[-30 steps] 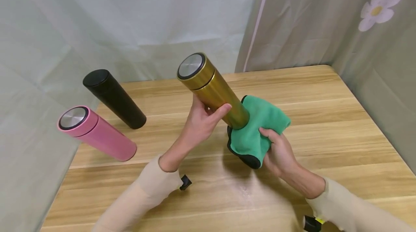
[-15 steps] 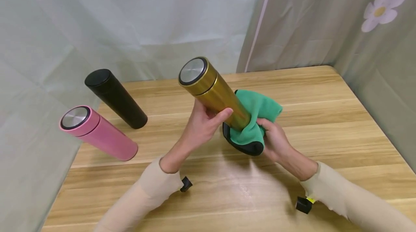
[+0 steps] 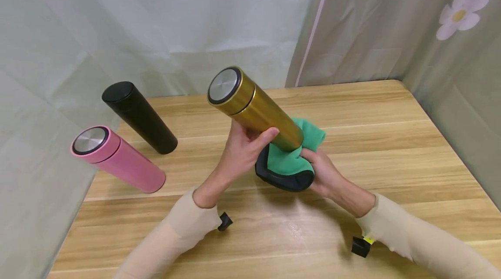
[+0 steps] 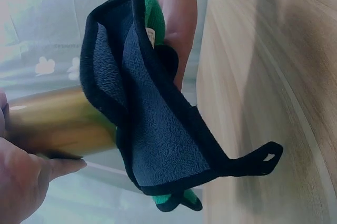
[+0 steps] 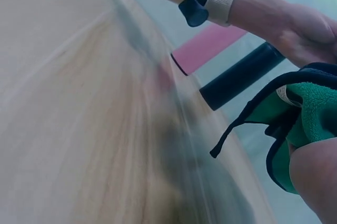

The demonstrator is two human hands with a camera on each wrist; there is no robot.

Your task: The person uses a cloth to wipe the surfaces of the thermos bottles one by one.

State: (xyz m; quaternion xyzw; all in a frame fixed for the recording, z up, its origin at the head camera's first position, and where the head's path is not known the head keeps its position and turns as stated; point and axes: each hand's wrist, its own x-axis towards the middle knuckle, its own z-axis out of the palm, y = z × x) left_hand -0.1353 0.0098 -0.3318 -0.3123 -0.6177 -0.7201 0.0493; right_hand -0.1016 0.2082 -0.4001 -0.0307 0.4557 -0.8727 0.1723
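Note:
A gold thermos (image 3: 268, 116) with a steel-topped lid is held tilted above the table, its lid toward the upper left. My left hand (image 3: 244, 148) grips it around the middle, thumb across the front. Under and around its base, my right hand (image 3: 325, 172) holds a green cloth (image 3: 287, 161) with a dark underside and black edging. The left wrist view shows that dark side of the cloth (image 4: 163, 139) and a hanging loop (image 4: 258, 163), with the gold thermos (image 4: 63, 121) entering it. Most right fingers are hidden beneath the cloth.
On the left of the wooden table (image 3: 391, 148) stand a pink thermos (image 3: 121, 161) and, behind it, a black thermos (image 3: 141, 118). Pale curtains (image 3: 195, 31) hang along the back and sides; one bears a flower (image 3: 462, 16). A small black device sits at each cuff.
My right hand has moved left, bringing the cloth in around the thermos's base; the cloth is more bunched. The gold thermos has shifted slightly. The pink and black ones stay put.

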